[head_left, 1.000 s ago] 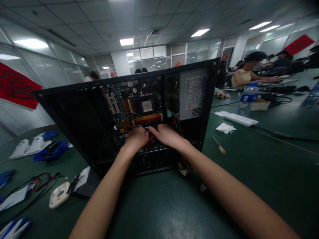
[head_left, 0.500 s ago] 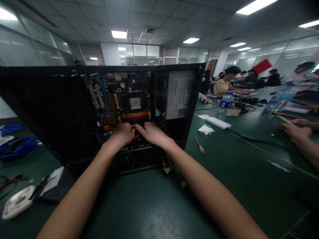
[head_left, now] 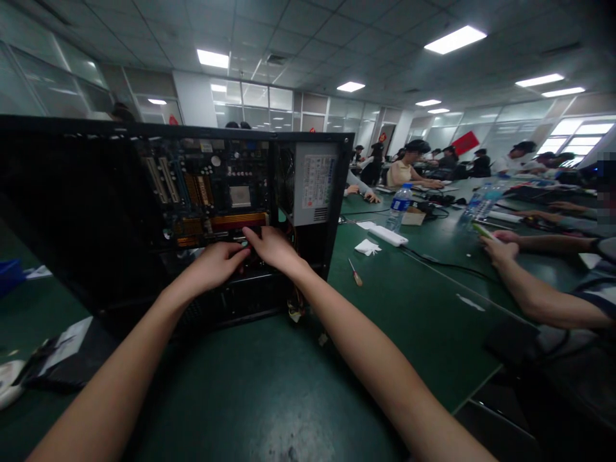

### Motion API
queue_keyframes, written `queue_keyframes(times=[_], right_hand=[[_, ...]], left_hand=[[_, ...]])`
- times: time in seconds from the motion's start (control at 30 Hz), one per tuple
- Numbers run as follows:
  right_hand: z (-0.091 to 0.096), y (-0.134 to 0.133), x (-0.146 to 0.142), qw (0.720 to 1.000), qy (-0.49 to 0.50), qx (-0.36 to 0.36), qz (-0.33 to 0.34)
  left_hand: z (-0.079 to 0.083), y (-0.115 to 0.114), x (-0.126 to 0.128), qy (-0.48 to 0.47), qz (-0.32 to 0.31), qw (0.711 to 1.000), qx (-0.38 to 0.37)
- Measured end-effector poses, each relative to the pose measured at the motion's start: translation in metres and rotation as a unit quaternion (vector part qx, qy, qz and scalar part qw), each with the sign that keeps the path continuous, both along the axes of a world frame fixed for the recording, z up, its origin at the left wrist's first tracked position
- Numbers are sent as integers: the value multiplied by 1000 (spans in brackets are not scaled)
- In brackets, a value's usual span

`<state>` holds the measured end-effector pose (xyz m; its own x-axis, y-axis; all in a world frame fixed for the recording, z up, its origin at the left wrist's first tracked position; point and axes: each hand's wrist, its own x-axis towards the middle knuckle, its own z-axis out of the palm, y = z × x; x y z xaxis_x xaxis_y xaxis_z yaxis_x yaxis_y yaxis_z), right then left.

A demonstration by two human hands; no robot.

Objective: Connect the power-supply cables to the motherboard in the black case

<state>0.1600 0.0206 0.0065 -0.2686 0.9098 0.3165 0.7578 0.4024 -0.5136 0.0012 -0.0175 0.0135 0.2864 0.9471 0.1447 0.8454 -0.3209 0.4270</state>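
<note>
An open black computer case point(head_left: 72, 212) stands on the green table point(head_left: 414, 301), its motherboard point(head_left: 212, 192) and grey power supply point(head_left: 312, 183) exposed. Both my hands reach inside, just below the motherboard's lower edge. My left hand point(head_left: 214, 264) is curled with its fingers closed toward the cables there. My right hand point(head_left: 270, 246) sits beside it, fingers bent and pinching at something by the board's edge. What each hand grips is hidden by the fingers and the dark interior.
A screwdriver point(head_left: 355, 274) lies right of the case, with a crumpled tissue point(head_left: 366, 246), a white power strip point(head_left: 389, 235) and a water bottle point(head_left: 399, 206) beyond. A co-worker's forearm point(head_left: 534, 292) rests on the table at right. A drive point(head_left: 58, 359) lies at the near left.
The view has swung right, so the case now sits further left and a co-worker's arm shows at right. My hands stay low inside the case, the right one slightly higher.
</note>
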Motion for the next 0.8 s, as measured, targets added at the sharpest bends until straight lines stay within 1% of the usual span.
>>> queue_keyframes(times=[0.1, 0.17, 0.27, 0.37, 0.47, 0.57, 0.63, 0.8], right_hand=[[-1, 0, 0, 999, 19, 18, -21], [-3, 2, 0, 999, 18, 40, -13], [-6, 4, -1, 998, -30, 59, 17], [-6, 4, -1, 994, -95, 54, 22], [-5, 0, -4, 989, -132, 64, -2], [-4, -4, -5, 986, -133, 89, -37], [-5, -5, -5, 985, -141, 87, -53], [-5, -2, -6, 984, -169, 47, -20]], left_hand=[[0, 1, -3, 18, 58, 998, 21], [0, 0, -3, 53, 83, 994, 36], [-1, -2, 0, 120, 109, 985, 62], [0, -4, 6, 166, 133, 974, 82], [2, -6, 10, 198, 148, 964, 96], [3, -9, 14, 224, 156, 957, 98], [3, -10, 16, 228, 157, 955, 106], [0, -11, 18, 236, 160, 952, 111]])
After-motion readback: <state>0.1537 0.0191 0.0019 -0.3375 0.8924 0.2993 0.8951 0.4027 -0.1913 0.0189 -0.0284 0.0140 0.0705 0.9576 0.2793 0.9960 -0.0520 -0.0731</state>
